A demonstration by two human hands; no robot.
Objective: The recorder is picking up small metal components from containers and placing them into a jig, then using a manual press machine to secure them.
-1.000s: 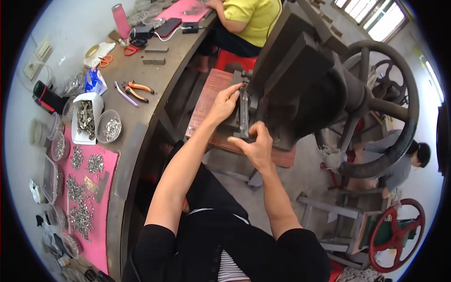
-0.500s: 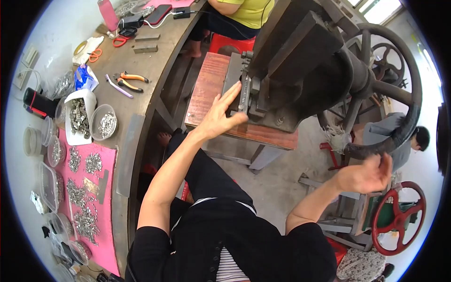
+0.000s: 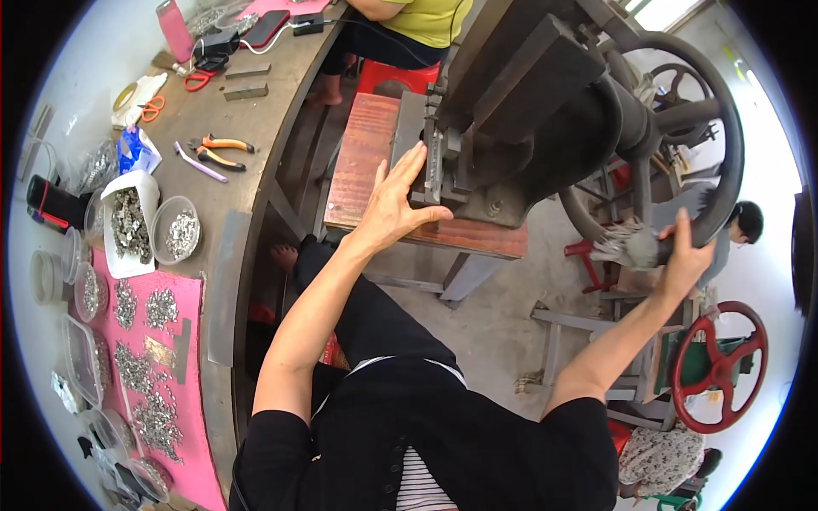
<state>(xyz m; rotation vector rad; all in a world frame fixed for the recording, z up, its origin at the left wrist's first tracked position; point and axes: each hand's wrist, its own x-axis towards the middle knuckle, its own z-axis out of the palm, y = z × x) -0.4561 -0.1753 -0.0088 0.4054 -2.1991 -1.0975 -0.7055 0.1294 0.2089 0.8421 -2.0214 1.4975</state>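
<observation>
My left hand (image 3: 394, 203) lies with its fingers stretched out against the metal fixture (image 3: 433, 166) on the base of a dark hand press (image 3: 532, 98). Its thumb points right, along the fixture's near edge. Whether a small part sits under the fingertips cannot be made out. At the right, my right hand (image 3: 687, 260) is closed around the lower rim of the press's large handwheel (image 3: 730, 162), just right of a pale rag bundle (image 3: 629, 245) tied to that rim. The press stands on a reddish-brown wooden stand (image 3: 362, 140).
On the workbench (image 3: 192, 204) at left lie pliers (image 3: 221, 153), a purple-handled brush (image 3: 198, 163), a white scoop (image 3: 153, 189) and a round tub (image 3: 162, 223) of metal pieces. Piles of small parts cover a pink mat (image 3: 192, 409). A person in yellow (image 3: 426, 21) sits beyond; a red handwheel (image 3: 724, 366) stands right.
My right hand has moved up from beside the handwheel onto its rim and closed there. The rag bundle has shifted slightly. My left hand stays at the fixture. The whole view has shifted a little.
</observation>
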